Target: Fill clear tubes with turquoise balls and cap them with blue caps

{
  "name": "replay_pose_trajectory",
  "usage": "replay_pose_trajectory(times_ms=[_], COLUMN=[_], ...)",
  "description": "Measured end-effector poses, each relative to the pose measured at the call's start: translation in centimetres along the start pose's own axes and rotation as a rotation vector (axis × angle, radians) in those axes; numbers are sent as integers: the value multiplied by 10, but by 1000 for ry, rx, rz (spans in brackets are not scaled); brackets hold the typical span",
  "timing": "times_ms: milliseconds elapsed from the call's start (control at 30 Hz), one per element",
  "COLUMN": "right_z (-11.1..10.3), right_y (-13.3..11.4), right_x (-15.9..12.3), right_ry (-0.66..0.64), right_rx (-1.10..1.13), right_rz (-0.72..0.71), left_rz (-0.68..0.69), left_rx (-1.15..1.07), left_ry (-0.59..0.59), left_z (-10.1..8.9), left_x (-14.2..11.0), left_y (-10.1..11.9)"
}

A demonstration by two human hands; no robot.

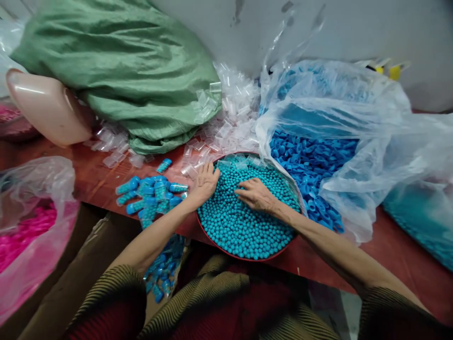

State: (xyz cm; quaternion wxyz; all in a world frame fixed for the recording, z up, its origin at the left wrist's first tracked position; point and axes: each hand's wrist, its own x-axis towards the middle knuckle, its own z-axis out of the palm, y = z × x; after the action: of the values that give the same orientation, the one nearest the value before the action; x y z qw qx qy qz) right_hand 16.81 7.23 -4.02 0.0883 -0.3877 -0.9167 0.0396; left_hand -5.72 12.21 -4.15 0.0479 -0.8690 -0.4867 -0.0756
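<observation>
A round red tray [247, 258] full of small teal beads [244, 226] sits at the table's near edge. My left hand [205, 184] rests on the tray's left rim, fingers curled over the beads; what it holds, if anything, is hidden. My right hand [255, 195] lies palm down on the beads in the middle of the tray, fingers bent and pointing left. To the left of the tray lies a pile of filled tubes with blue caps [152, 194]. Small clear empty tubes [230, 123] are heaped behind the tray.
A large clear bag of blue caps [311, 160] lies open at the right. A green sack [123, 66] and a beige plastic scoop [46, 106] lie at the back left. A bag of pink pieces [24, 231] is at the left. More filled tubes [163, 269] are below the table edge.
</observation>
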Motion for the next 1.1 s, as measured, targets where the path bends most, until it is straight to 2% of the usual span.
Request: replay_pose_trajectory(times_ms=[133, 167, 233, 333, 433, 500, 567, 633, 767, 900, 1000, 1033, 1100], right_z=[-12, -12, -11, -9, -16, -24, -31, -35, -34, -33, -38, -40, -43], right_y=[29, 36, 46, 48, 33, 16, -2, -16, -23, -21, -21, -21, -20], right_x=[19, 22, 25, 20, 9, 1, -5, -10, -16, -11, -4, -2, 3], right_ry=[40, 43, 33, 25, 76, 103, 95, 81, 22, 25, 88, 109, 111], right_rx=[-242, -278, -297, -302, -336, -328, -280, -239, -190, -165, -140, -109, -45], right_rz=[503, 572, 614, 620, 579, 461, 302, 209, 222, 267, 257, 258, 268], left_rz=[18, 29, 48, 49, 19, 56, 120, 144, 125, 173, 212, 210, 126], left_rx=[-23, -60, -152, -265, -237, -168, -133, -142, -242, -228, -175, -172, -149], left_ry=[-45, -77, -140, -147, -15, 68, 70, -17, -238, -264, -253, -305, -519], left_z=[0, 2, 5, 8, 1, -9, -20, -30, -38, -44, -60, -67, -81], left_x=[8, 9, 9, 6, 4, 4, 6, 7, 7, 12, 19, 20, 20], left_y=[21, 27, 36, 48, 60, 68, 75, 80, 79, 66, 55, 53, 52])
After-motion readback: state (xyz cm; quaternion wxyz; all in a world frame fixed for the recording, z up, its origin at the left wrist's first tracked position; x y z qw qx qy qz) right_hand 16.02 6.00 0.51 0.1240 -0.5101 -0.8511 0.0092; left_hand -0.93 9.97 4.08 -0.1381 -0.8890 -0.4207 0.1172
